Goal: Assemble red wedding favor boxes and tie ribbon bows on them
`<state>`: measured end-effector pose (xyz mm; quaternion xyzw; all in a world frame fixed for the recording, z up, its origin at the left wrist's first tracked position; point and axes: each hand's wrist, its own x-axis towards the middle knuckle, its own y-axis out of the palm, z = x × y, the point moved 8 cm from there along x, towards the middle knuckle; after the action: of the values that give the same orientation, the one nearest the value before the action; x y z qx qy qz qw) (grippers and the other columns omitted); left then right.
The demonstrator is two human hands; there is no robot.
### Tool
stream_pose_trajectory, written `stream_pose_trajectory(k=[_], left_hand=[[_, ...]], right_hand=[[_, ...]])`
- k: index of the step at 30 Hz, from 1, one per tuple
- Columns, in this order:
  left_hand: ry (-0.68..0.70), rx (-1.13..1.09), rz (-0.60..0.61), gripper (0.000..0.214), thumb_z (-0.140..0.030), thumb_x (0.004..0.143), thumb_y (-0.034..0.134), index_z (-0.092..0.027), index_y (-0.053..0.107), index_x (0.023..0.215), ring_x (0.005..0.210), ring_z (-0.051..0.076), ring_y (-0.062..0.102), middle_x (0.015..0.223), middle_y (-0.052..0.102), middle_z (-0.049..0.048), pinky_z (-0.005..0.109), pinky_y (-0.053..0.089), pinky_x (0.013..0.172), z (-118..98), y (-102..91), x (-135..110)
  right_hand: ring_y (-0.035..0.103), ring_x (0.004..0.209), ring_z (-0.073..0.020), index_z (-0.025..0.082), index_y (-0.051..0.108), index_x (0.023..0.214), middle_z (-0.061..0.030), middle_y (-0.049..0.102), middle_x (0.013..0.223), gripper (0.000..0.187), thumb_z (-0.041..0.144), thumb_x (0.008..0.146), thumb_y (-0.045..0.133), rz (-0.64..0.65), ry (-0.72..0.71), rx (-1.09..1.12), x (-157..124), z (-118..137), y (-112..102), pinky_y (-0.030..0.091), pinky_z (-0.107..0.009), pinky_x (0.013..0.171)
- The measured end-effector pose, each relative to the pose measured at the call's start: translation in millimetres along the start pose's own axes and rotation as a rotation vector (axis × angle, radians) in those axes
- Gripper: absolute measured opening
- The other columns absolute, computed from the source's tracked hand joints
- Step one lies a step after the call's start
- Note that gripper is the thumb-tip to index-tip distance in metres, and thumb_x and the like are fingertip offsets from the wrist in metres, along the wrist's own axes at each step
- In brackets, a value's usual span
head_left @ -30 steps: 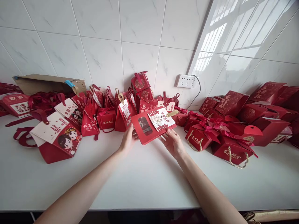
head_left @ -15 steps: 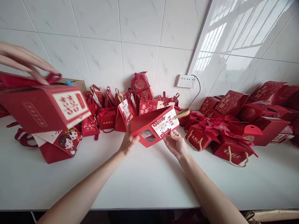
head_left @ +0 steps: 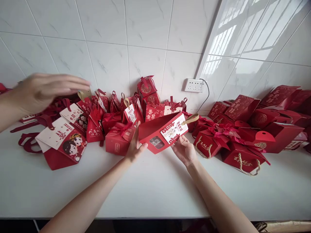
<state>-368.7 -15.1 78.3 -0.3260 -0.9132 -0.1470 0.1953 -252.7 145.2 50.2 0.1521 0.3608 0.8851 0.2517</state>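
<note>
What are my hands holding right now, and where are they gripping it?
Both hold one red gift box with a window. The left hand grips its left end; the right hand pinches the lower edge under the white label.

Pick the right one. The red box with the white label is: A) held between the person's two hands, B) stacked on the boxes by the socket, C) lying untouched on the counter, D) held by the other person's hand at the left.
A: the left hand and right hand grip the box from both sides.
</note>
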Motion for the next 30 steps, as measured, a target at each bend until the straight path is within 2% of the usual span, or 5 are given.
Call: stream_pose_trajectory(k=[8,13,20,26,30], left_hand=[[0.153,0.065,0.086,0.072,-0.033,0.065,0.070,-0.034,0.043,0.132,0.119,0.027,0.055,0.116,0.065,0.0036,0.040,0.041,0.101,-6.5,5.9,-5.9],[0.173,0.085,0.050,0.084,-0.027,0.049,0.079,-0.022,0.045,0.126,0.109,0.030,0.058,0.121,0.059,0.0132,0.036,0.049,0.090,-9.5,7.3,-10.5],[0.235,0.030,0.135,0.076,-0.017,0.050,0.079,-0.026,0.045,0.117,0.125,0.031,0.049,0.132,0.053,0.0126,0.042,0.042,0.102,-13.7,13.0,-16.1],[0.262,0.000,0.127,0.078,-0.026,0.039,0.085,-0.025,0.051,0.109,0.133,0.037,0.038,0.138,0.048,0.0139,0.048,0.040,0.103,-11.3,11.6,-15.6],[0.294,0.023,0.109,0.074,-0.031,0.034,0.087,-0.026,0.054,0.101,0.136,0.038,0.032,0.139,0.046,0.0131,0.051,0.033,0.107,-13.8,11.5,-15.0]], right_hand=[[0.062,0.087,-0.0142,0.026,0.065,0.082,0.0033,0.070,0.093,0.022,0.018,0.063,0.072,0.026,-0.008,-0.004,1.1,0.1,0.5,0.053,-0.028,0.079],[0.062,0.083,-0.0122,0.029,0.064,0.092,0.0069,0.069,0.087,0.029,0.019,0.066,0.071,0.050,-0.022,-0.001,2.8,0.6,1.3,0.052,-0.028,0.082],[0.060,0.073,-0.0116,0.028,0.065,0.082,0.0062,0.066,0.076,0.022,0.014,0.065,0.067,0.042,-0.032,0.025,1.9,1.9,1.9,0.053,-0.026,0.077],[0.060,0.106,-0.0181,0.031,0.065,0.096,0.0024,0.068,0.108,0.027,0.032,0.069,0.070,0.045,-0.083,-0.034,0.8,5.8,6.6,0.048,-0.035,0.094],[0.058,0.112,-0.0211,0.030,0.066,0.098,0.0000,0.069,0.105,0.034,0.049,0.070,0.069,0.038,-0.109,-0.070,0.5,6.5,6.8,0.048,-0.039,0.097]])
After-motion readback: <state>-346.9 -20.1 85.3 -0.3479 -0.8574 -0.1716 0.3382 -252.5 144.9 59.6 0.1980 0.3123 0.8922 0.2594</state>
